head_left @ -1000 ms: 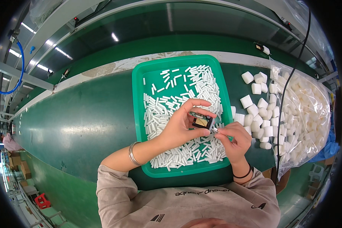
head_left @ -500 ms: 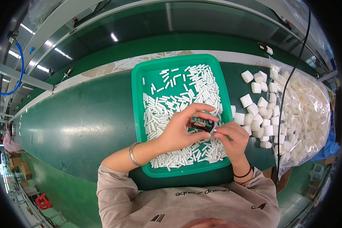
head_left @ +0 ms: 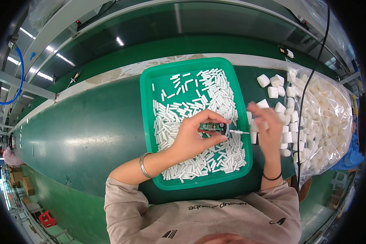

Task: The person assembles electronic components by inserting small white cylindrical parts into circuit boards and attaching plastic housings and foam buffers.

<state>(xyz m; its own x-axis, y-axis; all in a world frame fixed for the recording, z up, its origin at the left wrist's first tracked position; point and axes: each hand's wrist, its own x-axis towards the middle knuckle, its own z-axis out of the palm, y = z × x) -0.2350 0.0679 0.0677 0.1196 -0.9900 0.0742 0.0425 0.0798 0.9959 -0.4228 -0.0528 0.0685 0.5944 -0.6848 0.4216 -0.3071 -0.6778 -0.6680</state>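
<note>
My left hand (head_left: 191, 134) is closed on a small electronic device (head_left: 209, 128) with a green circuit board and a dark body, held above the tray. From the device's right end a thin white stem (head_left: 238, 131) points right, its tip free. My right hand (head_left: 269, 128), blurred by motion, is over the thick white foam-like plugs (head_left: 263, 80) right of the tray. Its fingers look bent and apart, and nothing shows in them. Beneath my left hand, the green tray (head_left: 145, 122) holds a heap of short white sticks (head_left: 166, 126).
A clear plastic bag (head_left: 329, 122) full of the same plugs lies at the right, with a black cable (head_left: 309, 85) hanging across it. The dark green bench (head_left: 89, 138) runs left. A blue air hose (head_left: 23, 77) curves at the far left.
My right hand has come off the device's end and moved right, over the loose plugs. The white stem now shows at the device's end. My left hand has barely moved.
</note>
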